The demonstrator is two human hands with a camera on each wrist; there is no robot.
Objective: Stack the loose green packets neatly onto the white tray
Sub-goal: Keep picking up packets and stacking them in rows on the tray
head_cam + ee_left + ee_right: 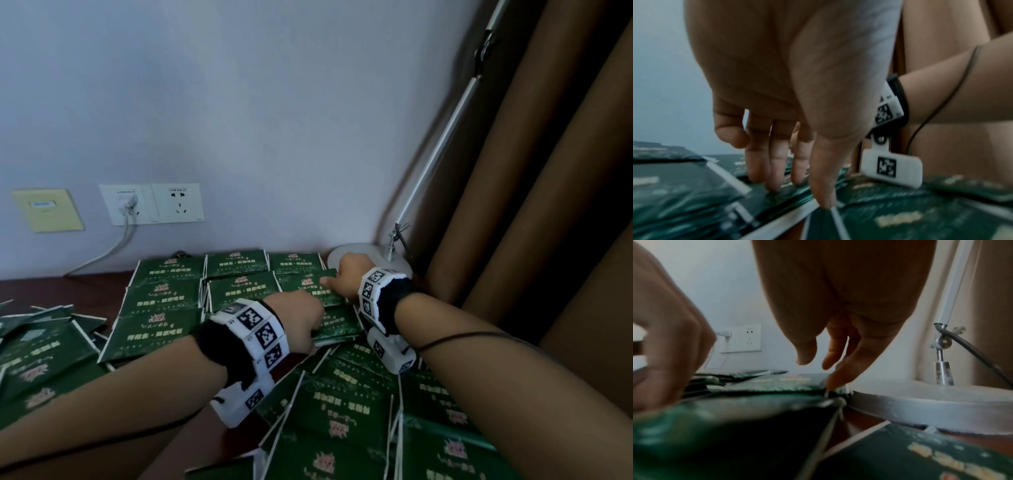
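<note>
Loose green packets (342, 404) sprawl at the bottom of the head view, nearest the lens, with more heaped at lower left (41, 346); neat rows of stacked packets (164, 294) fill the middle of the frame on the dark surface (68, 287); the white tray itself cannot be made out, presumably hidden beneath those rows. Moving rightward, the left hand (301, 315) rests straight fingers (774, 164) on the near edge of the right-hand stack (339, 318), clamped on nothing; the right hand (346, 277), at centre right, sets a fingertip (840, 369) on that stack's far corner, its other fingers loose and apart. Squaring this stack well likely means pressing both ends inward together, keeping the top packet flat so nothing slides toward the lamp base (376, 257).

Only the right wrist view shows how the stack's corner sits just beside the lamp base rim (920, 404); only the head view shows the wall sockets (154, 205) at left and the brown curtain (548, 171) at right in full.
</note>
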